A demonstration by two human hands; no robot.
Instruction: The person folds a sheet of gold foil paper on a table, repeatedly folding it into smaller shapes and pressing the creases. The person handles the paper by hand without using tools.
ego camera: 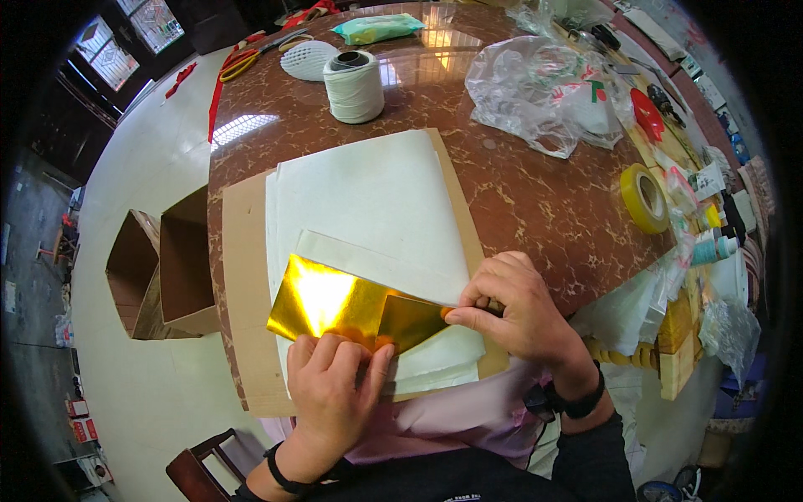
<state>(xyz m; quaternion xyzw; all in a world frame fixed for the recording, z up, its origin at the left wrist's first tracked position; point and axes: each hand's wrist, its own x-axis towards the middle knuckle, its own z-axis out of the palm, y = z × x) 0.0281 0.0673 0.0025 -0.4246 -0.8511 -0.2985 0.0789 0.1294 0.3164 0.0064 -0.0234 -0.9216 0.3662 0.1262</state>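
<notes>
A sheet of shiny gold foil paper (320,295) lies over a stack of white paper (370,194), with its right part folded over at a slant. My left hand (339,370) presses the foil's lower edge, thumb near the fold. The foil's right tip is pinched between the thumb and fingers of my right hand (511,307). Beneath the foil, a narrow strip of white paper (326,241) shows along its upper edge. The stack rests on a flat piece of brown cardboard (244,251) on the marbled table (514,219).
A cone of white thread (354,91) stands beyond the paper. Behind it lie a foam net (304,59), scissors (241,66) and a green packet (376,28). Clear plastic bags (539,94) and yellow tape (644,199) are on the right. Cardboard boxes (182,270) stand left of the table.
</notes>
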